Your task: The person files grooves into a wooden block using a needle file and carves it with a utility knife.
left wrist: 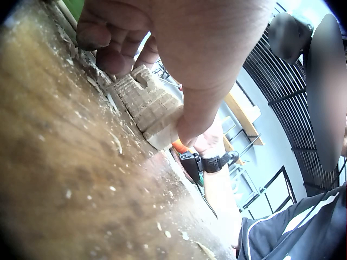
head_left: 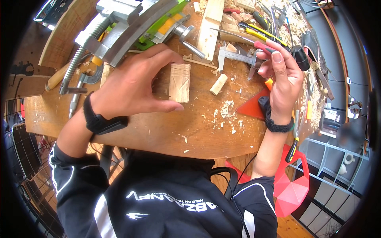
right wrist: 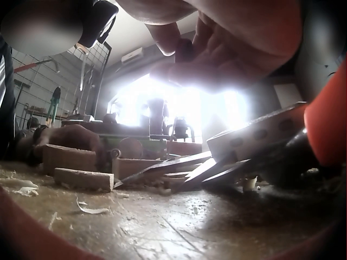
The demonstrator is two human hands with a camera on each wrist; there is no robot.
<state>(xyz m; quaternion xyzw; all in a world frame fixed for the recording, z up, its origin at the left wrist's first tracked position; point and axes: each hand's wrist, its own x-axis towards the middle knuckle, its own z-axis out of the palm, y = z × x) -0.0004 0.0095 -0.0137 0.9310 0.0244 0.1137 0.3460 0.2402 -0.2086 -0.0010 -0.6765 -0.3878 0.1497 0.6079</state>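
Note:
My left hand spans a small wooden block, thumb at its near end and fingers at its far end. In the left wrist view the block shows cut grooves and a notch at one end, with the thumb against its side. Raised at the right, my right hand pinches a slim metal-shafted tool with a red-and-black handle. Its tip points left over the bench. In the right wrist view the fingers hide most of the handle.
A metal vise stands at the back left. Between the hands lie a wood offcut, shavings and a caliper. A red triangular piece sits below the right hand. Tools and shavings crowd the back right.

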